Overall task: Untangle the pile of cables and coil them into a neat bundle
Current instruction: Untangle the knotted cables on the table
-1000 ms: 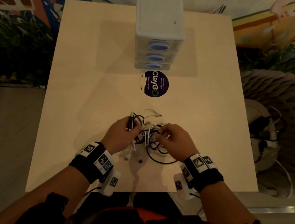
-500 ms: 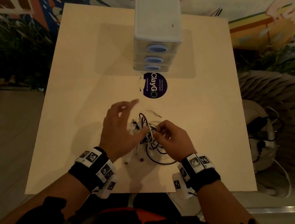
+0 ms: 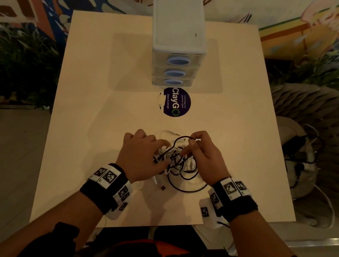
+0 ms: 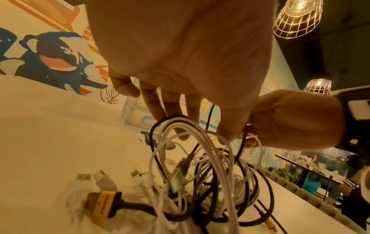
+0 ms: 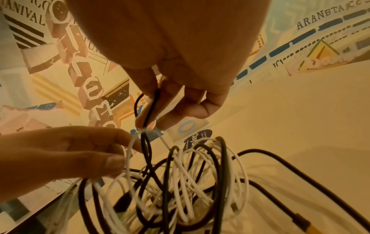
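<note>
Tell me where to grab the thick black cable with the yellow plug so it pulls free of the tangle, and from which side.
Grip the yellow plug itself, coming from the left side of the pile of cables. It lies flat on the table at the pile's left edge, its rigid body sticking outward and uncovered, while its black cord runs under the white loops. The left hand is probably nearest.

Blurred in the left wrist view: plug (image 4: 176,178) mid-tangle, type unreadable. Hidden behind the left hand (image 3: 140,157): near side of the cable pile (image 3: 177,161). Cut off: yellow-tipped connector (image 5: 312,228) at the bottom edge.
</note>
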Action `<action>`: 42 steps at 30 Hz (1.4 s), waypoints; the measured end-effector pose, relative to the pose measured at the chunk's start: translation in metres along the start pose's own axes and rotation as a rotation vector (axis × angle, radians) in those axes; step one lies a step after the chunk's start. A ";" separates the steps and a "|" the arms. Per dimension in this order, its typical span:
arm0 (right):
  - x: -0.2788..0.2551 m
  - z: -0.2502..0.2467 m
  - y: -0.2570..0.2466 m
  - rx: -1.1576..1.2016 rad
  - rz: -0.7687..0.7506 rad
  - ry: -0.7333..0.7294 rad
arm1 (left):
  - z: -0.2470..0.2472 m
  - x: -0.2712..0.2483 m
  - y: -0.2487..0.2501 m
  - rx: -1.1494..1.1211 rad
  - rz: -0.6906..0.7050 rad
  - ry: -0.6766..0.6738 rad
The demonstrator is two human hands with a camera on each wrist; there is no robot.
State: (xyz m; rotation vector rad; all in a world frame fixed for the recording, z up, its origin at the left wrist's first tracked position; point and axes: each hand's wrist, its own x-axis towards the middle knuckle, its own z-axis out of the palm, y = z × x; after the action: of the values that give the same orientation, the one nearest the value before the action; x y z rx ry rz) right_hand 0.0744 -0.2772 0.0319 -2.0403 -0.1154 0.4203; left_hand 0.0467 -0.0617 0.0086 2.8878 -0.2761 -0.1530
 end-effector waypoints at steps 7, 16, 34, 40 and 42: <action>-0.003 0.002 -0.012 0.055 -0.063 -0.128 | -0.011 0.009 0.014 -0.193 -0.146 0.059; -0.005 -0.002 -0.002 -0.126 -0.096 -0.235 | -0.029 0.016 0.009 -0.547 -0.065 0.178; 0.016 0.014 0.017 -0.573 0.042 -0.186 | -0.050 0.006 0.009 -1.327 -0.486 0.074; 0.032 0.036 0.006 -0.759 -0.020 -0.260 | -0.054 0.008 0.015 -1.325 -0.412 0.079; 0.034 0.035 0.005 -0.793 -0.048 -0.228 | -0.051 0.007 0.011 -1.284 -0.395 0.091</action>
State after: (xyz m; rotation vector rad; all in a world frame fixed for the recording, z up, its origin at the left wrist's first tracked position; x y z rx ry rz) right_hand 0.0939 -0.2422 0.0039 -2.7461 -0.5399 0.6469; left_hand 0.0577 -0.0623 0.0603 1.6231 0.3219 -0.1729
